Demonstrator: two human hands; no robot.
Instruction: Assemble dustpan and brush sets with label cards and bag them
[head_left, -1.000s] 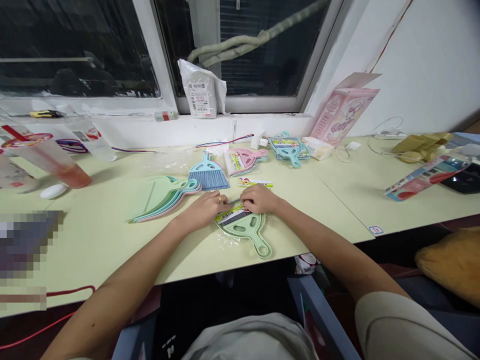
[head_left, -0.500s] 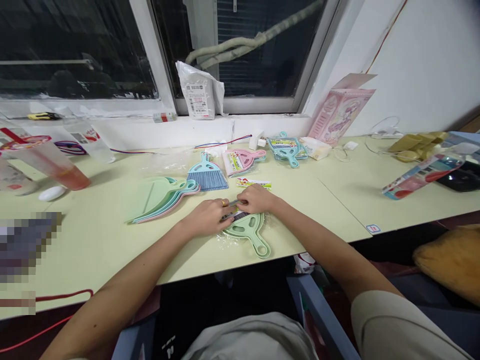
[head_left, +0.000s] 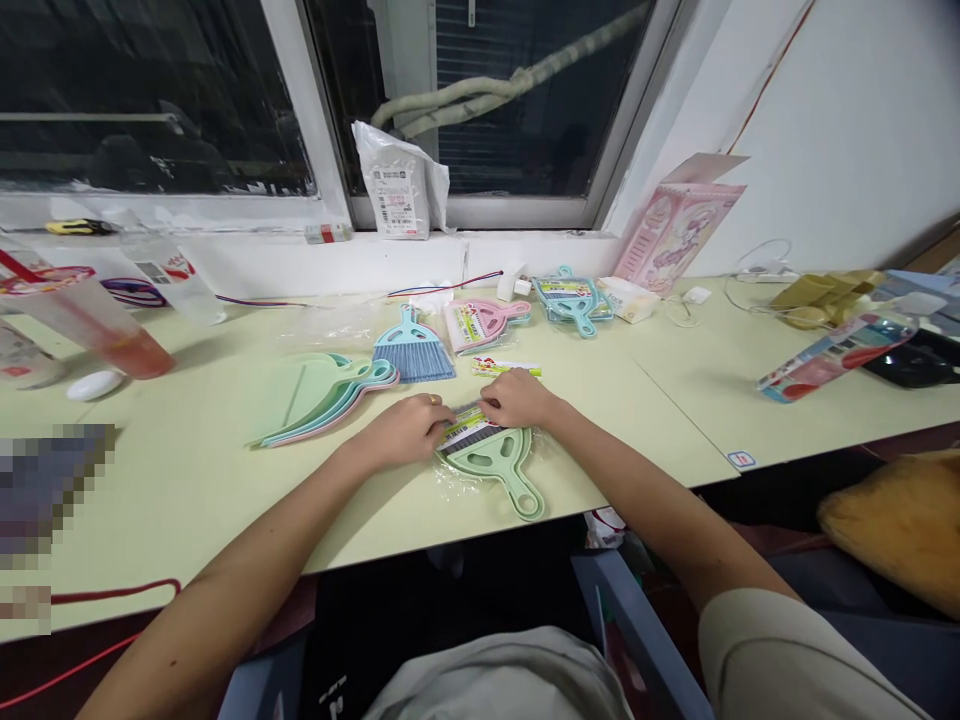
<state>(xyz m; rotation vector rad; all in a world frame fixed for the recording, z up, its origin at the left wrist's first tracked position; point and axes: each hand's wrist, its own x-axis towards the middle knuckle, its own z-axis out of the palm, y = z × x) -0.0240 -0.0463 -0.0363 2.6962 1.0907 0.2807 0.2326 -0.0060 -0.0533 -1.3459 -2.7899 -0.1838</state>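
A green hand brush and dustpan set in a clear plastic bag lies near the table's front edge, its handle towards me. A printed label card crosses its dark bristles. My left hand, with a ring, has its fingers closed on the bag's left top corner. My right hand pinches the bag's top edge on the right. Behind my right hand lies a loose label card. To the left are nested dustpans in green, blue and pink, and a blue hand brush.
Packed pink and blue brush sets lie at the back. A drink cup and a clear bottle stand left. A pink box and a labelled bottle are on the right.
My left hand has shifted slightly left, off the label card, so more of the card and bristles shows. My right hand stays at the bag's top edge.
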